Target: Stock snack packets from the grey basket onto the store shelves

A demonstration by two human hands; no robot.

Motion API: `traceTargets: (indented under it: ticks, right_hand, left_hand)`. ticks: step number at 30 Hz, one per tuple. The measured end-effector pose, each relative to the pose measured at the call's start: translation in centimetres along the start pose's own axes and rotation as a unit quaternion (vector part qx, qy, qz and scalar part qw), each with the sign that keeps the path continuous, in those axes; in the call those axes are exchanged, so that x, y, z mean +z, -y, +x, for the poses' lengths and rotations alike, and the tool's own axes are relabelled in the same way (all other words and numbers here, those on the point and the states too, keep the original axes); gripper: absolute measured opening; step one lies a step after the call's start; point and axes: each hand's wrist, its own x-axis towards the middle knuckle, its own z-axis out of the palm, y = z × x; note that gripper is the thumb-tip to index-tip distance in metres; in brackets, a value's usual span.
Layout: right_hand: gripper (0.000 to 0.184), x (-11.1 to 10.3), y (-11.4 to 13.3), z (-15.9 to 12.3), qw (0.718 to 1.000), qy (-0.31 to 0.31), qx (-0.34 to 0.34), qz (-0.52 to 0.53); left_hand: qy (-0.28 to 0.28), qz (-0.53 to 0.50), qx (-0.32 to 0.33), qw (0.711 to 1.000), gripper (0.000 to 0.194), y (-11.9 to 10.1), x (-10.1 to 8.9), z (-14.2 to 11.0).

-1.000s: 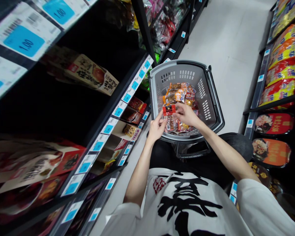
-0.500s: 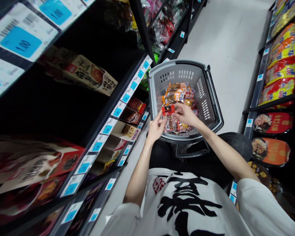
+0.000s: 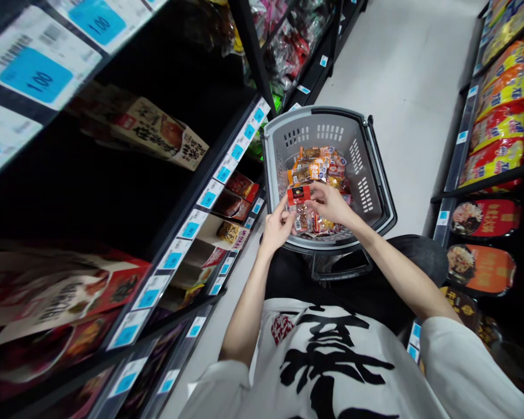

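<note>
Between my two hands is a small snack packet (image 3: 298,195) with a red top and a black patch on it. My left hand (image 3: 278,228) pinches its left side, fingers bent. My right hand (image 3: 329,203) grips the packet's right edge with thumb and fingertips. Both hands are over the near part of a grey shopping basket (image 3: 283,139). Inside the basket, below and beyond the hands, lies a pile of small orange, red and clear snack packets (image 3: 312,169). My fingers partly hide the held packet and the packets under it.
On the left runs a dark shelf with price tags (image 3: 191,223) along its edge and bagged foods (image 3: 157,131). Yellow and red bags (image 3: 502,116) and lidded food bowls (image 3: 484,216) fill the right shelf. Grey aisle floor (image 3: 388,75) extends ahead. The basket's handle (image 3: 340,270) hangs near my legs.
</note>
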Motion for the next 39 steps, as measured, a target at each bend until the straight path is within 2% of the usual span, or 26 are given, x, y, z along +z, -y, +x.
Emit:
traceTargets:
  ticks: [4, 6, 9, 11, 13, 14, 17, 20, 23, 27, 34, 39]
  right_hand:
    - [0.010, -0.2, 0.1, 0.1, 0.998, -0.063, -0.009, -0.022]
    - [0.011, 0.1, 0.2, 0.1, 0.995, -0.094, -0.006, -0.032]
    - [0.015, 1.2, 0.3, 0.0, 0.993, -0.107, 0.014, 0.039]
    - [0.022, 2.1, 0.3, -0.2, 0.987, -0.078, 0.024, 0.140]
    - [0.029, 2.6, 0.2, -0.3, 0.978, -0.041, 0.015, 0.202]
    - [0.031, 2.7, 0.1, -0.2, 0.980, -0.036, 0.000, 0.198]
    - [0.026, 2.3, -0.4, 0.2, 0.988, -0.078, -0.049, 0.120]
    - [0.026, 1.8, -0.9, 0.7, 0.987, -0.100, -0.037, 0.119]
    - [0.032, 1.8, -1.0, 0.8, 0.985, -0.072, -0.016, 0.155]
    - [0.033, 2.3, -0.8, 0.8, 0.984, -0.041, -0.019, 0.173]
    - [0.020, 2.1, -1.1, 1.0, 0.993, -0.050, 0.025, 0.106]
    - [0.014, 2.1, -0.6, 1.0, 0.992, -0.053, 0.057, 0.104]
  left_hand:
    - [-0.084, 0.010, 0.036, 0.996, 0.055, 0.6, 0.6, 0.5]
    - [-0.106, 0.025, 0.068, 0.992, 0.049, 0.8, 0.7, 0.7]
    - [-0.075, 0.081, 0.107, 0.988, 0.050, 0.7, 0.6, 0.8]
    - [-0.051, 0.107, 0.118, 0.986, 0.060, 0.6, 0.5, 0.8]
    - [-0.049, 0.096, 0.101, 0.989, 0.063, 0.6, 0.5, 0.6]
    - [-0.052, 0.078, 0.079, 0.992, 0.058, 0.7, 0.5, 0.6]
    - [-0.052, 0.003, 0.008, 0.999, 0.044, 1.2, 0.5, 0.4]
    - [-0.043, -0.093, -0.015, 0.995, 0.056, 1.7, 0.2, 0.4]
    - [-0.032, -0.152, -0.024, 0.988, 0.064, 2.0, -0.3, 0.6]
    - [-0.012, -0.139, -0.025, 0.990, 0.061, 2.1, -0.8, 0.6]
    - [0.006, -0.088, -0.016, 0.996, 0.060, 1.9, -0.7, 0.5]
    - [0.007, -0.088, -0.019, 0.996, 0.059, 1.9, -0.8, 0.4]
